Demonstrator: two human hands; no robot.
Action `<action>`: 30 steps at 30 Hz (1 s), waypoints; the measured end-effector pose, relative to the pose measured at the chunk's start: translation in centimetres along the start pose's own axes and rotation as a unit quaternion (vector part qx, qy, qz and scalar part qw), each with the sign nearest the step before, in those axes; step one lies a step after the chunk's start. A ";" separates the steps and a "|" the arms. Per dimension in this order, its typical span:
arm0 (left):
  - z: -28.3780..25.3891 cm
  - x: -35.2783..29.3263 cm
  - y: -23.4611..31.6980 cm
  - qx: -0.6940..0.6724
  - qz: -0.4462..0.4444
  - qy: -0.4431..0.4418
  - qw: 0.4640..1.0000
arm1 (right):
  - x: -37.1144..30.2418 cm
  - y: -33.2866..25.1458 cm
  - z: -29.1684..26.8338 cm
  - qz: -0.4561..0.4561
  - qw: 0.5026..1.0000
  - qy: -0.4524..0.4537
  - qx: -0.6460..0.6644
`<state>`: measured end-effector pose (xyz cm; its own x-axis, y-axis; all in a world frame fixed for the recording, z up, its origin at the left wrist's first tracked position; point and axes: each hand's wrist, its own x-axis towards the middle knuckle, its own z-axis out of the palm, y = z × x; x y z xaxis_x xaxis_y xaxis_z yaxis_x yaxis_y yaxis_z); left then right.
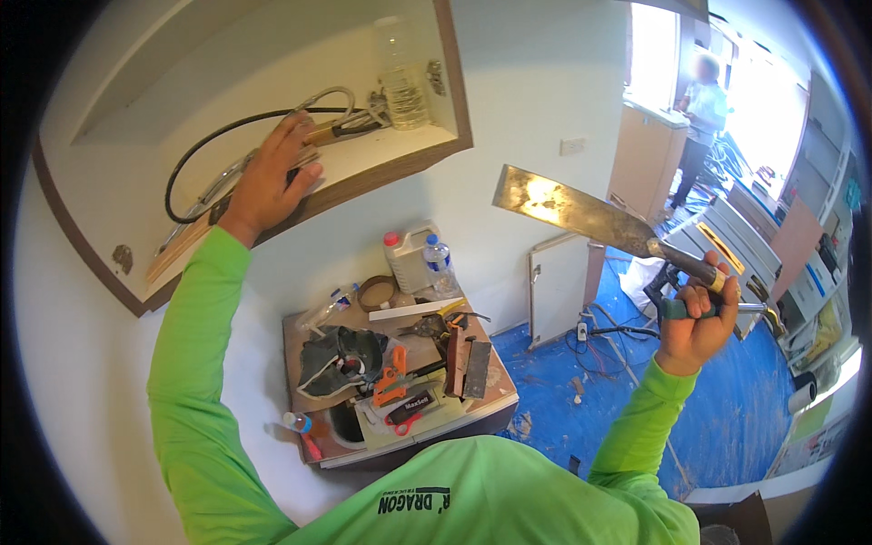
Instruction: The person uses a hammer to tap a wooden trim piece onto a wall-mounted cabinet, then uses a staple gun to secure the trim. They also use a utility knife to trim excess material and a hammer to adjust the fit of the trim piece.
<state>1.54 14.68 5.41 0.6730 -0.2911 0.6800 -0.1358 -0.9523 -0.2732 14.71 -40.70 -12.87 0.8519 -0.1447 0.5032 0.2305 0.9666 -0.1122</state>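
Observation:
My left hand [271,177] reaches into a wall cabinet [463,91] with brown edging. Its fingers are stretched out over several tools on the cabinet floor, partly hiding them. Beside the fingertips lies a wooden-handled tool [320,134], and a black cable [186,173] loops around behind the hand. My right hand [695,322] is raised and closed around the handle of a machete [581,213], whose broad, square-ended blade points up and left. The same fist also grips a green-handled screwdriver [679,310], its shaft pointing right.
Below the cabinet, a small worktop [495,400] carries a dark tool bag [341,359], an orange tool [391,377], a tape roll [377,292] and bottles. Blue sheeting [581,445] covers the floor. A white panel [559,291] leans by the wall. Another person [704,109] stands far right.

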 end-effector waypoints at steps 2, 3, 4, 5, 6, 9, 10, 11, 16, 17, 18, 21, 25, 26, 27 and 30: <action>-1.3 0.2 3.0 0.038 0.066 0.069 0.995 | -0.4 -0.2 -0.1 0.005 1.000 -0.009 -0.009; -0.9 0.7 4.9 0.047 0.101 0.110 0.988 | -0.7 -0.6 0.0 0.002 0.999 -0.030 -0.030; -0.5 1.5 8.3 -0.024 0.150 0.120 0.981 | -1.2 -0.8 0.2 -0.001 0.997 -0.047 -0.054; 0.3 2.3 12.4 -0.094 0.197 0.131 0.967 | -1.6 -1.1 0.4 -0.001 0.995 -0.066 -0.078; 0.9 2.5 16.3 -0.168 0.232 0.101 0.953 | -2.0 -0.8 0.9 -0.001 0.992 -0.070 -0.109; 1.9 1.6 26.3 -0.339 0.166 0.034 0.925 | -3.2 1.8 2.9 0.035 0.976 -0.158 -0.146; 2.8 1.5 28.2 -0.346 0.131 0.048 0.928 | -3.6 2.2 3.6 0.038 0.971 -0.162 -0.171; 3.6 1.4 29.0 -0.353 0.107 0.009 0.929 | -3.9 2.4 4.2 0.036 0.967 -0.180 -0.179; 8.0 0.7 30.6 -0.311 0.102 0.007 0.945 | -4.5 1.2 5.7 0.009 0.943 -0.244 -0.226; 8.4 1.0 30.7 -0.299 0.106 -0.001 0.948 | -4.6 0.9 5.7 0.000 0.936 -0.257 -0.243; 8.7 1.5 30.5 -0.287 0.110 -0.009 0.952 | -4.8 1.1 5.9 -0.035 0.929 -0.253 -0.268; 9.2 3.4 29.8 -0.250 0.135 0.063 0.957 | -5.3 1.2 7.5 -0.112 0.914 -0.203 -0.332; 9.0 6.3 28.9 -0.210 0.162 0.157 0.951 | -5.5 0.7 8.7 -0.149 0.876 -0.180 -0.421; 9.3 7.0 28.6 -0.222 0.160 0.164 0.948 | -5.5 1.0 9.0 -0.169 0.862 -0.164 -0.448; 9.4 7.5 28.3 -0.216 0.156 0.179 0.947 | -5.4 1.1 9.1 -0.163 0.854 -0.162 -0.466; 9.9 8.9 27.4 -0.213 0.136 0.240 0.937 | -4.9 2.1 10.1 -0.180 0.828 -0.152 -0.509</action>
<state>11.01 -13.08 -2.80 0.1812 -0.4381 0.8805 -0.6014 -0.7577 -0.2532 6.24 -35.86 -6.97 0.5204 -0.1754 0.8357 0.8521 0.1716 -0.4945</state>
